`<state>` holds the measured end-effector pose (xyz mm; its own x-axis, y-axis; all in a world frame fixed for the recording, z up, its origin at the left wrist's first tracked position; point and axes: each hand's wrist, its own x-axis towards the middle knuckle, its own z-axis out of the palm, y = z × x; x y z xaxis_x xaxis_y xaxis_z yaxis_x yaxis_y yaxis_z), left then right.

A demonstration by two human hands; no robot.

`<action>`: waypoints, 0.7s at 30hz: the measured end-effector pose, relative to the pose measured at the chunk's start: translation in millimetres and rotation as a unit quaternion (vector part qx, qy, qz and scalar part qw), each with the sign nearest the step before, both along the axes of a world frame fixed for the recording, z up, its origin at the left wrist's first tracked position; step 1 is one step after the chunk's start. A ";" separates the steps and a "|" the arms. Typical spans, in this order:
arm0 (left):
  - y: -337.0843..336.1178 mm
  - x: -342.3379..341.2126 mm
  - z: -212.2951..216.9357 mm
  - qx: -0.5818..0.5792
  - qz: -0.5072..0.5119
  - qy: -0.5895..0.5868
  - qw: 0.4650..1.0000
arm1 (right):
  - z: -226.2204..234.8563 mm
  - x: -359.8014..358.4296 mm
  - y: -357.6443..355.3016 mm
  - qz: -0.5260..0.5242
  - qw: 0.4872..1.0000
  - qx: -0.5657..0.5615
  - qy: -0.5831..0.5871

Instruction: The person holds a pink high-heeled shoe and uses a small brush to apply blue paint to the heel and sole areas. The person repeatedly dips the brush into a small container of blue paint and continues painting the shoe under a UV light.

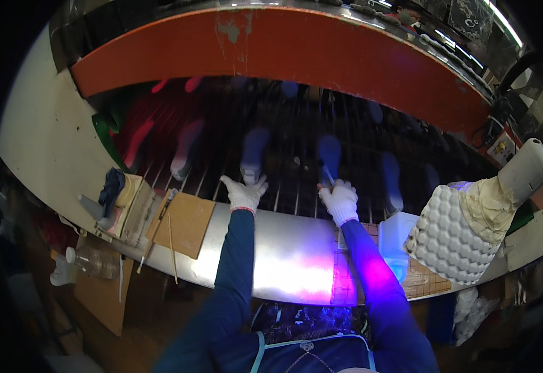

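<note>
We keep our open left hand steady on the rack while our right hand grips the little brush gently.

We see shoe soles in a row on the rack | our left hand and right hand at its near edge | board to our left | bumpy sheet to our right

Single head view, looking steeply down and forward over metal bench edge onto conveyor rack; close range.
</note>
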<state>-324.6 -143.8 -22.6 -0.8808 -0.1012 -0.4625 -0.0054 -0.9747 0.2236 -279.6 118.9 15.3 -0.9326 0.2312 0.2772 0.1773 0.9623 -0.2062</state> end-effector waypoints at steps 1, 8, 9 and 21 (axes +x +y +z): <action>2.1 3.6 3.2 -0.017 -0.003 -0.002 1.000 | -2.8 -15.1 -2.8 -0.028 0.998 -0.010 -0.054; 2.7 29.2 30.0 -0.176 -0.021 -0.040 0.983 | 28.8 -28.4 11.1 0.026 0.953 -0.223 -0.201; 6.7 42.4 33.5 -0.247 0.005 -0.005 0.969 | 37.5 -21.2 8.5 0.018 0.980 -0.171 -0.097; 68.2 155.2 64.9 -0.266 0.005 0.181 0.947 | 89.2 159.1 78.9 0.199 0.903 -0.376 -0.055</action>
